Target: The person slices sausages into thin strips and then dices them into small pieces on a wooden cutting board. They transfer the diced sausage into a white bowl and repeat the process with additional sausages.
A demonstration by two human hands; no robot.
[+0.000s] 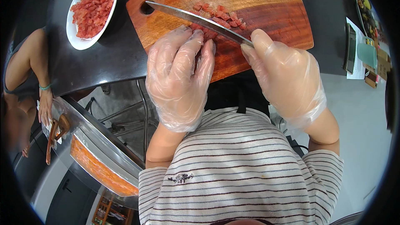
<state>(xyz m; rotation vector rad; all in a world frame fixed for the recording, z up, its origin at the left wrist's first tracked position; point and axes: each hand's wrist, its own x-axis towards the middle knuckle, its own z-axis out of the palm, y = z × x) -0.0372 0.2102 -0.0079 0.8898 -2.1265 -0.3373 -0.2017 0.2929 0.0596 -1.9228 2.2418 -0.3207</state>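
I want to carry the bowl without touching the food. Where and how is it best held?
Probably by the rim at both narrow ends of the bowl, coming in from outside, near and far. It is a long oval, and its red cubes lie closer to the long sides, leaving more bare rim at the ends.

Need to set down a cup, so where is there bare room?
On the dark table, between the white dish, the cutting board's left edge and the table's front edge; also the board's right end. Crowded: the board's middle, with red cubes, knife, left hand and right hand.
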